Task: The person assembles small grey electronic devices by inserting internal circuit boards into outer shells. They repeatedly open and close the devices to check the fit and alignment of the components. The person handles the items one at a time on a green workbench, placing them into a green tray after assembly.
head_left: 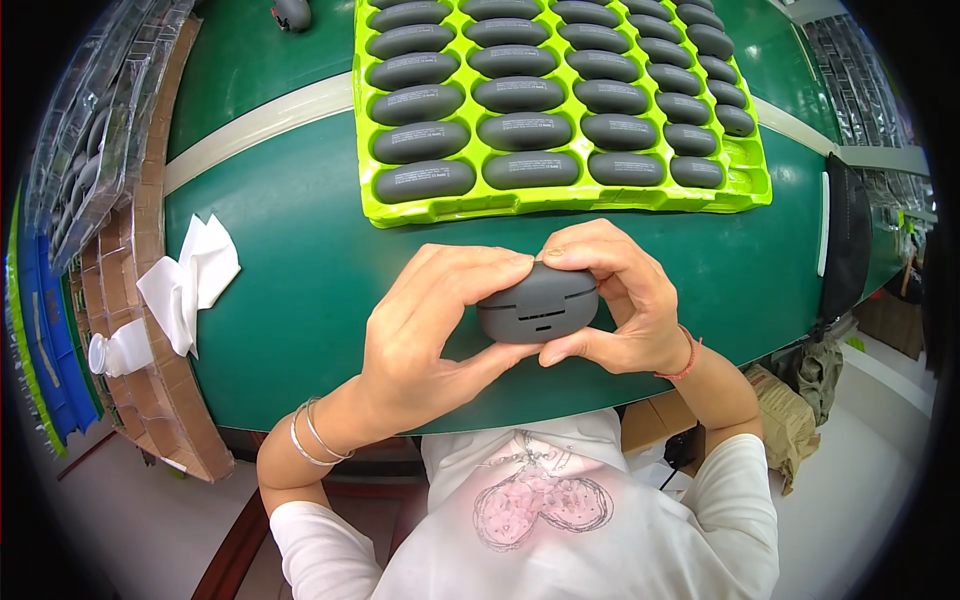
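Note:
Between both hands, above the near part of the green table, I hold a dark grey oval earbud charging case (535, 312). Its lid looks closed, with a seam and a small slot on the side that faces me. My left hand (430, 315) pinches the left end, fingers on top and thumb below. My right hand (625, 305) grips the right end in the same way, its thumb under the case. Just beyond my hands lies a bright lime-green tray (480, 207) filled with rows of similar dark cases (530, 170).
On the left, a white cloth (190, 280) and a small white bottle (122, 350) lie by a cardboard divider box (185, 420). Clear plastic trays (110, 130) are stacked behind. A black object (847, 240) lies at the right table edge. Another dark item (292, 14) sits far left.

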Available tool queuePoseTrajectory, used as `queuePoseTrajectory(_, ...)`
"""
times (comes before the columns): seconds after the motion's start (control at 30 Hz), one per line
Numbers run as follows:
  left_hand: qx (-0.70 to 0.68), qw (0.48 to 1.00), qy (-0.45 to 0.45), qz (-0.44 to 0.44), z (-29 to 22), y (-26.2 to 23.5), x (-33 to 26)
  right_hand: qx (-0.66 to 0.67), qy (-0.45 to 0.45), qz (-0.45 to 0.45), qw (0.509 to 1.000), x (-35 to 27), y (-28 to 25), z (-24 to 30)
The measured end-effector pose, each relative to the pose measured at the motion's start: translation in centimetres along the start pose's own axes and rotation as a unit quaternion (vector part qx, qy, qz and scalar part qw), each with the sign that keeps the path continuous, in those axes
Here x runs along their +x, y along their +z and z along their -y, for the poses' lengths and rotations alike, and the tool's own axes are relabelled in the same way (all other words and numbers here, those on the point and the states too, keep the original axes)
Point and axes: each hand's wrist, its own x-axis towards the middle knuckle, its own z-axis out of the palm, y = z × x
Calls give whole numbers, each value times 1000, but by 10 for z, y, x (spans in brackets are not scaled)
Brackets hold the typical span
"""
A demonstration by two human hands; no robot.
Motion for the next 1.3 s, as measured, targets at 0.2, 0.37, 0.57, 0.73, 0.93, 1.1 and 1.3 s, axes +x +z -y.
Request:
queuePoseTrajectory(0.2, -29, 999, 14, -13, -11, -2, -1, 32, -39, 13, 999, 0, 0, 7)
queuePoseTrajectory(0.37, -36, 999, 22, -13, -12, -1, -2, 25, -52, 19, 998, 1, -1, 8)
queuePoseTrajectory(0.57, -18, 1000, 11, -11, -9, -1, -2, 33, -32, 15, 999, 1, -1, 8)
queuePoseTrajectory(0.73, -1, 1000, 19, -5, -6, -2, -1, 22, -36, 18, 999, 1, -2, 5)
queuePoseTrajectory(0.93, -67, 998, -5, 9, -7, -5, -1, 114, -22, 10, 993, -1, -2, 5)
queuePoseTrajectory(1.1, -169, 983, -73, 8, -9, -1, -11, 56, -67, 18, 996, -1, 1, 5)
queuePoseTrajectory(1.3, -171, 982, -64, 39, -3, -11, -6, 91, -41, 18, 995, -1, 0, 6)
